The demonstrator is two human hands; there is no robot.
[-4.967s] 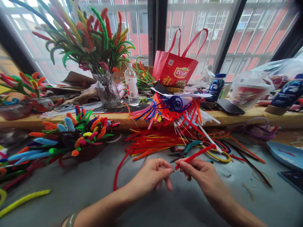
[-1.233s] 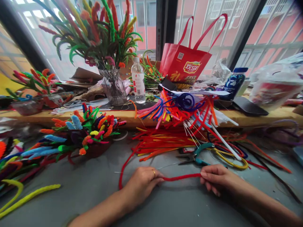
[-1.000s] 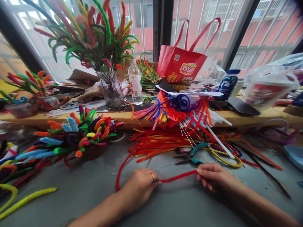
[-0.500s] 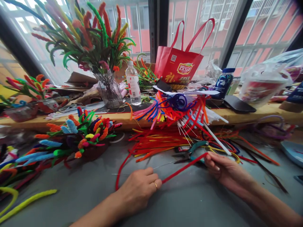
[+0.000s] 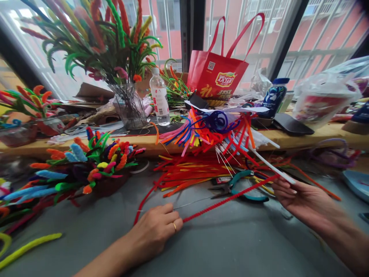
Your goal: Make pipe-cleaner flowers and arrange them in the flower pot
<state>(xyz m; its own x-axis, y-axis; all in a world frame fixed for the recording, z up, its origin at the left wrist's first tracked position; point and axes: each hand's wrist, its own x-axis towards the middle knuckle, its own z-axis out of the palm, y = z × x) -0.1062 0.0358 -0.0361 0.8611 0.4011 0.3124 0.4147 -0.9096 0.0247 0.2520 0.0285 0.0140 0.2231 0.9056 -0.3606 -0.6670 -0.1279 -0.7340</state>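
Observation:
A red pipe cleaner [image 5: 227, 199] runs taut and slanting between my hands, its surface ridged. My left hand [image 5: 157, 230], with a ring on one finger, is closed around its lower part; the rest loops up behind that hand. A thin bare wire [image 5: 193, 201] passes by my left fingers. At the right my right hand [image 5: 300, 202] pinches the other end. A white stem [image 5: 272, 165] reaches down to the right fingertips; whether they touch it I cannot tell. Teal-handled pliers [image 5: 240, 186] lie on the grey table [image 5: 219, 246] behind the red strand.
Red and orange pipe cleaners [image 5: 193, 173] lie in a pile. Above them a colourful bundle [image 5: 213, 127] overhangs the wooden ledge [image 5: 325, 136]. Finished fuzzy stems [image 5: 83, 161] crowd the left. A water bottle [image 5: 160, 100], a glass vase [image 5: 131, 109] and a red bag [image 5: 216, 75] stand behind.
My right hand has moved right and slightly up, my left hand a little left. The red length between them is longer and now looks ridged. The view has shifted slightly.

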